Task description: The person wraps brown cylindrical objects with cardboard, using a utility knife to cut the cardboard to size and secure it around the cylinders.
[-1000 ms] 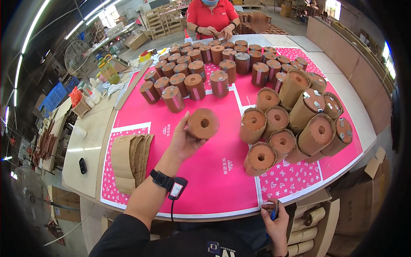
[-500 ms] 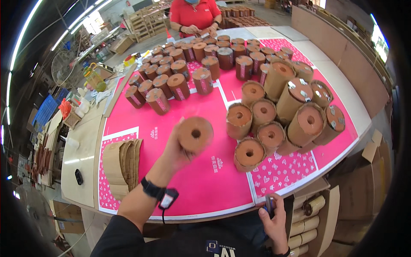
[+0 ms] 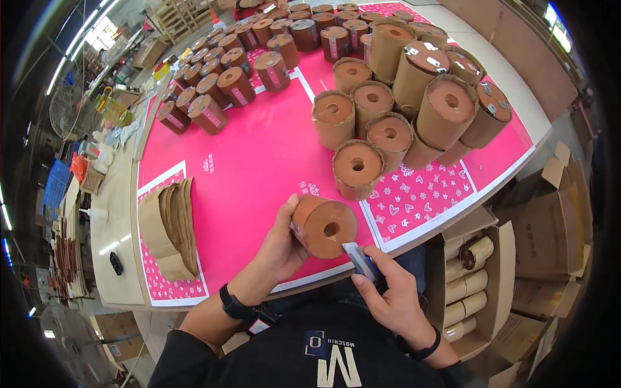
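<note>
Over the near edge of the pink-covered table, my left hand (image 3: 279, 242) grips a reddish-brown cylinder (image 3: 315, 240) with a round hole in its end. The fingers wrap its left side, and the holed end is tilted up toward me. In my right hand (image 3: 394, 294) is a blue utility knife (image 3: 363, 264), its metal tip at the lower right rim of the cylinder's end. Whether the tip touches the rim or sits just short of it, I cannot tell. Beyond my right hand stand several similar cylinders wrapped in brown cardboard (image 3: 357, 165), some stacked on others.
A pile of curved cardboard sheets (image 3: 174, 226) lies at the left. Many unwrapped brown cylinders (image 3: 236, 87) fill the far side. Below the table's right edge, an open carton (image 3: 498, 284) holds several tan rolls. A small black object (image 3: 116, 263) rests on the left side table.
My left hand has brought the cylinder nearer and to the right. My right hand has raised the knife from below the table edge to the cylinder's rim. The view has tilted downward.
</note>
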`<action>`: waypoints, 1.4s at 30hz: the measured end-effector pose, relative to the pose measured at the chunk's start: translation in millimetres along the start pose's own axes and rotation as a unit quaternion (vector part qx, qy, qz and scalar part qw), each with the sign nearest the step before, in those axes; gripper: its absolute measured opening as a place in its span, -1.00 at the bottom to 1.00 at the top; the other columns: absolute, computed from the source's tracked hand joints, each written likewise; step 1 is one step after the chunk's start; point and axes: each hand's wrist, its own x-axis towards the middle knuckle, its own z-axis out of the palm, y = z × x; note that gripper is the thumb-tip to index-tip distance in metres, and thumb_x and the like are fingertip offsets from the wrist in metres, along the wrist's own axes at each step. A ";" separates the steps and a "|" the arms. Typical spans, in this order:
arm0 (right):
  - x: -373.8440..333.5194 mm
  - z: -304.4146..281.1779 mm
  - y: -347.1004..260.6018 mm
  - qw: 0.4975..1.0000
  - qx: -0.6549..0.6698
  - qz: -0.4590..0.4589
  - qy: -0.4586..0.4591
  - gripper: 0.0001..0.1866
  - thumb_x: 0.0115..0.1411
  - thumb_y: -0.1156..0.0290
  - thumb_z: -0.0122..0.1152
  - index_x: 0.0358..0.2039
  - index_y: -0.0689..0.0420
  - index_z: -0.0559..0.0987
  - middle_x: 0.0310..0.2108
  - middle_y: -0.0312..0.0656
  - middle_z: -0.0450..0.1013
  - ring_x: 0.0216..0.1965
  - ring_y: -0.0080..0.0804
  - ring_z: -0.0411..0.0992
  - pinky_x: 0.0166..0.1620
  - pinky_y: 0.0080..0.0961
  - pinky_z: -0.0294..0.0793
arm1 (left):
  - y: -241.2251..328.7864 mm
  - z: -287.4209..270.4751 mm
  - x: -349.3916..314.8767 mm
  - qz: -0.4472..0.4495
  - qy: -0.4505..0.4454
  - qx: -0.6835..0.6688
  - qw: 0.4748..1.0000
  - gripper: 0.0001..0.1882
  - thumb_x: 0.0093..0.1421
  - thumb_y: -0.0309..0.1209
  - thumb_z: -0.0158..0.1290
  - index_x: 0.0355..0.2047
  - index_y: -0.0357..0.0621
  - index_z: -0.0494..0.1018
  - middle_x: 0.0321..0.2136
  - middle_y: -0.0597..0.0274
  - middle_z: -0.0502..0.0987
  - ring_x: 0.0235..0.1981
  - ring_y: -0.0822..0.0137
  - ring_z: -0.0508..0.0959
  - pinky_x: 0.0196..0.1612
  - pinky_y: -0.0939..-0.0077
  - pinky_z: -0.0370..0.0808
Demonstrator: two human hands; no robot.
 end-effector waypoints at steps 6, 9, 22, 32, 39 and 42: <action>-6.4 6.9 2.6 0.999 0.004 -0.026 0.028 -0.55 0.30 0.32 0.28 0.13 0.24 0.46 -0.25 0.06 0.54 -0.28 -0.08 0.57 -0.19 -0.31 0.53 | -3.4 5.1 -7.1 0.053 0.018 0.040 0.998 -0.35 0.39 0.21 -0.19 0.14 -0.07 0.39 0.06 0.15 0.54 0.11 0.24 0.55 0.18 0.17 0.51; -6.5 6.1 2.8 0.999 0.018 -0.028 0.025 -0.55 0.30 0.31 0.28 0.12 0.24 0.46 -0.26 0.06 0.54 -0.30 -0.08 0.56 -0.19 -0.33 0.53 | -3.0 6.6 -9.0 0.069 0.021 0.050 0.996 -0.34 0.39 0.22 -0.18 0.14 -0.08 0.39 0.05 0.14 0.54 0.10 0.23 0.55 0.19 0.18 0.51; -5.9 3.7 -0.1 0.996 0.075 0.042 -0.018 -0.57 0.32 0.23 0.25 0.09 0.19 0.45 -0.39 0.01 0.49 -0.36 -0.13 0.54 -0.22 -0.34 0.51 | -7.5 1.4 -7.3 0.089 0.014 0.043 0.995 -0.34 0.40 0.21 -0.22 0.11 -0.14 0.39 0.02 0.11 0.55 0.08 0.23 0.55 0.19 0.20 0.48; -7.7 12.6 9.3 0.967 0.225 0.113 -0.050 -0.62 0.34 0.31 0.24 0.07 0.23 0.44 -0.47 -0.22 0.53 -0.40 -0.63 0.47 -0.30 -0.57 0.44 | -9.3 3.7 -18.9 0.108 0.019 0.056 0.992 -0.30 0.34 0.24 -0.10 0.16 -0.11 0.34 0.05 0.10 0.52 0.11 0.21 0.54 0.19 0.17 0.48; -6.3 14.8 15.8 0.884 0.444 0.136 -0.065 -0.54 0.34 0.34 0.25 0.17 0.19 0.36 -0.31 -0.10 0.54 -0.48 -0.56 0.46 -0.39 -0.62 0.47 | -10.8 0.3 -17.4 0.169 -0.001 0.088 0.982 -0.25 0.29 0.27 -0.04 0.17 -0.12 0.30 0.07 0.08 0.50 0.13 0.20 0.52 0.18 0.18 0.49; -0.4 -0.7 9.2 0.793 0.604 0.079 -0.013 -0.48 0.29 0.29 0.28 0.16 0.23 0.33 -0.36 -0.08 0.50 -0.52 -0.45 0.47 -0.42 -0.61 0.47 | -21.3 -0.9 -15.0 0.188 0.019 0.161 0.969 -0.28 0.31 0.24 -0.06 0.18 -0.12 0.29 0.08 0.07 0.49 0.14 0.19 0.51 0.18 0.18 0.48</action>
